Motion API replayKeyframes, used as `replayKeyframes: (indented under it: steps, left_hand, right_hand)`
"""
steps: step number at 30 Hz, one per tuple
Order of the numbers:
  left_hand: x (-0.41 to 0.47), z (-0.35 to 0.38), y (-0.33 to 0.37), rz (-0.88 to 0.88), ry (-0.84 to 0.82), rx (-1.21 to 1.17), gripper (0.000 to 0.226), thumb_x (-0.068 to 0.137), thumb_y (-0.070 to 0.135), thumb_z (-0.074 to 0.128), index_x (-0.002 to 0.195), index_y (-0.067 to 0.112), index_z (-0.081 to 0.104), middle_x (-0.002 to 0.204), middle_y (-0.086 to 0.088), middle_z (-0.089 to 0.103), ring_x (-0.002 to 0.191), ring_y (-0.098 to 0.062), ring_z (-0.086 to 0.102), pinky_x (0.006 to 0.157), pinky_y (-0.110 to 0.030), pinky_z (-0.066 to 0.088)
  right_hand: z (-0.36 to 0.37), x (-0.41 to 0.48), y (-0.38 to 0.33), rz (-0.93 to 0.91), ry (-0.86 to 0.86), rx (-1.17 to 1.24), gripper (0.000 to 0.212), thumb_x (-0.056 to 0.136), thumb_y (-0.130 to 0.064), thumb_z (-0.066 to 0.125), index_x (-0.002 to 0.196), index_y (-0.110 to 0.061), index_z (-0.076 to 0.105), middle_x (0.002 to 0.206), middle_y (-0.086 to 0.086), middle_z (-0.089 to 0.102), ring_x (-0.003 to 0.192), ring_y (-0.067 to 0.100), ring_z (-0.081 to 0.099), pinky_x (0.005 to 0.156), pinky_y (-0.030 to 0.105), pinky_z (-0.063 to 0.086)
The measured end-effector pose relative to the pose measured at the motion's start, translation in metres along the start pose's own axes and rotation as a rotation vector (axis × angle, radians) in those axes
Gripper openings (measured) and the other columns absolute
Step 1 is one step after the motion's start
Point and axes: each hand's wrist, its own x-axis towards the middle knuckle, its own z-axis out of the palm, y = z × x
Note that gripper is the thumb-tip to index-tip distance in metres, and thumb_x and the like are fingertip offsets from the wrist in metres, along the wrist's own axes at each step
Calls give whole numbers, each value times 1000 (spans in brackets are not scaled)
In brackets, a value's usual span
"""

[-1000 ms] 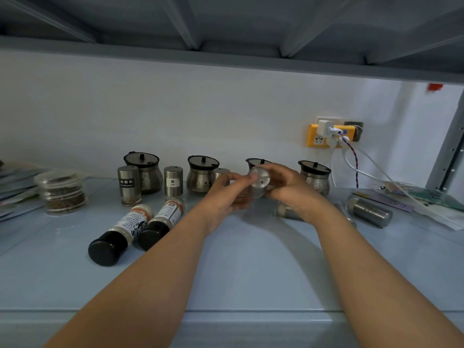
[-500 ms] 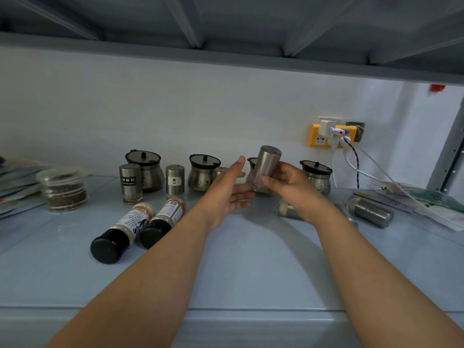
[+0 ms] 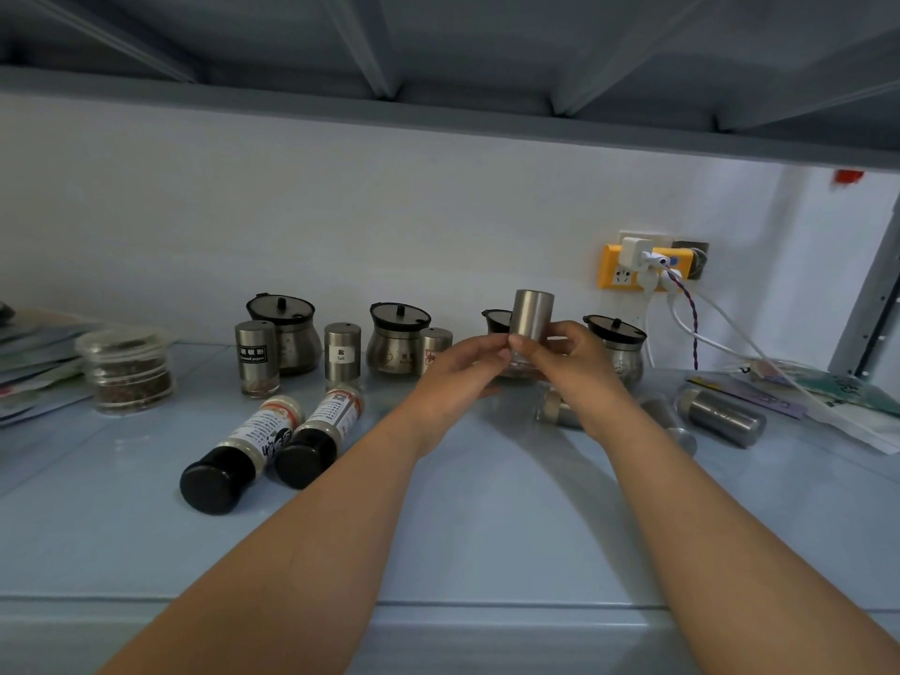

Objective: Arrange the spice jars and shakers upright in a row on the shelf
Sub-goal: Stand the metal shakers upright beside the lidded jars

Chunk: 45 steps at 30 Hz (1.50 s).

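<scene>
My left grip (image 3: 467, 377) and right grip (image 3: 579, 367) hold a shaker (image 3: 532, 316) upright, off the shelf (image 3: 487, 528) at 12 o'clock. The back row (image 3: 341, 343) stands. I judge the bottles (image 3: 272, 440) at 9 and the fallen shakers (image 3: 725, 421) at 3 remain.

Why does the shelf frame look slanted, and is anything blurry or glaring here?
Head view: the wide lens slants the upper shelf edge and tilts the corner post. Head view: the light is soft and even, with faint arm shadows on the shelf. Head view: the held steel shaker shows a dull sheen, no harsh glare.
</scene>
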Motion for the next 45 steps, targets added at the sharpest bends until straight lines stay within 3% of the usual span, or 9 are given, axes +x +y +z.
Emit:
replayKeyframes:
  steps: [8,13,19,27,33,37,39,41,45]
  left_hand:
    - [4,5,-3,-60,-9,13,44,98,22,46,141,12,42,137,-8,52,127,-19,50,98,-34,49]
    - [5,4,-4,-72,10,19,40,98,22,45,137,12,47,132,-9,57,122,-20,54,96,-35,49]
    - [2,4,-2,-83,-2,29,30,100,19,42,127,15,54,125,-10,60,116,-21,58,102,-39,46]
    - [0,4,-2,-105,34,64,33,99,23,45,131,17,51,120,-9,58,104,-20,56,94,-35,52]
    - [1,3,-3,-94,39,85,33,98,24,46,130,15,53,105,-3,58,92,-20,55,92,-37,52]
    - [2,3,-5,-53,80,140,36,95,21,53,130,12,51,111,-9,60,88,-15,59,83,-29,53]
    - [4,3,-6,-43,156,156,40,92,21,57,130,12,48,119,-11,60,96,-18,61,89,-32,53]
    - [6,5,-6,-30,219,170,39,92,19,57,129,11,49,123,-10,59,108,-21,60,100,-37,48]
    - [7,10,-4,4,207,171,31,94,14,50,125,14,56,120,-5,61,116,-20,57,106,-40,42]
  right_hand:
    - [3,-5,-4,-70,8,-123,25,85,-44,62,96,-21,65,95,2,70,88,20,67,87,42,54]
    - [5,-4,-6,-29,48,-90,22,93,-38,53,90,-22,67,87,-2,69,84,18,67,86,44,55]
    - [6,-6,-9,29,2,79,14,93,-22,57,105,-16,61,104,11,68,88,19,68,56,12,52]
    - [6,-3,-7,100,-39,294,38,82,-16,71,117,-13,57,107,15,67,94,22,69,84,32,56]
    - [6,-3,-5,109,-106,366,44,80,-8,73,120,-11,57,111,19,65,98,26,68,86,33,55]
    - [7,-2,-4,78,-92,306,35,80,-8,72,110,-21,58,105,13,69,99,24,67,94,39,52]
    - [7,-1,-3,40,-76,234,38,80,-10,72,113,-23,57,106,8,69,100,20,66,92,37,53]
    - [7,-2,-3,-3,-57,136,43,81,-12,71,120,-21,56,109,4,68,99,14,64,82,26,52]
    - [6,-3,-3,-33,-34,69,50,81,-14,71,127,-20,52,108,1,67,98,11,63,74,19,47]
